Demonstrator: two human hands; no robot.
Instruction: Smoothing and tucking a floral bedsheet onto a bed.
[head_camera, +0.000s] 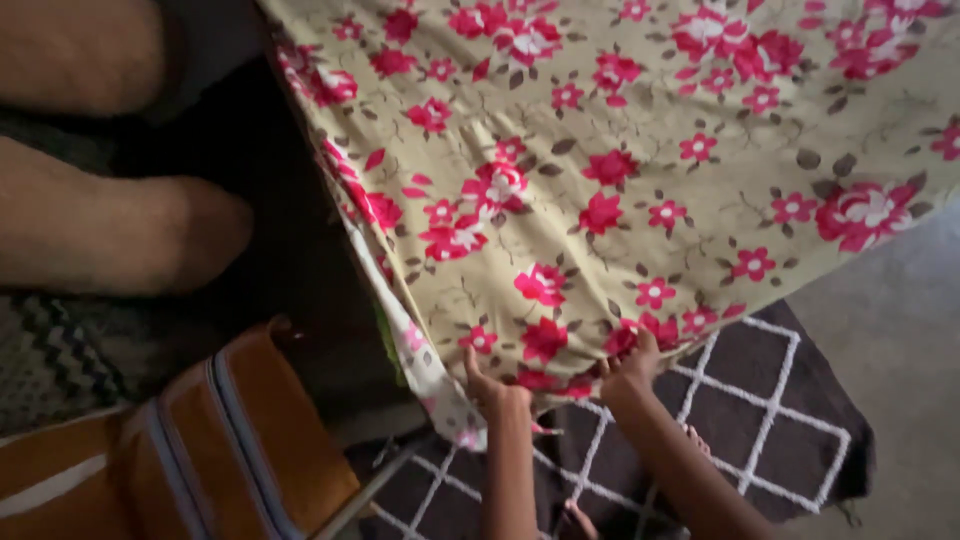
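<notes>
Both hands (565, 385) grip floral sheet (640, 190); fingertips hidden underneath.

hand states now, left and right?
Left hand: closed, gripping the lower edge of the floral sheet.
Right hand: closed, gripping the same edge of the floral sheet, further right.

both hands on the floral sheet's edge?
Yes: the left hand and right hand both grip the lower edge of the floral sheet, above the dark rug.

Dark lattice rug (800, 400) on grey floor (900, 310)
</notes>
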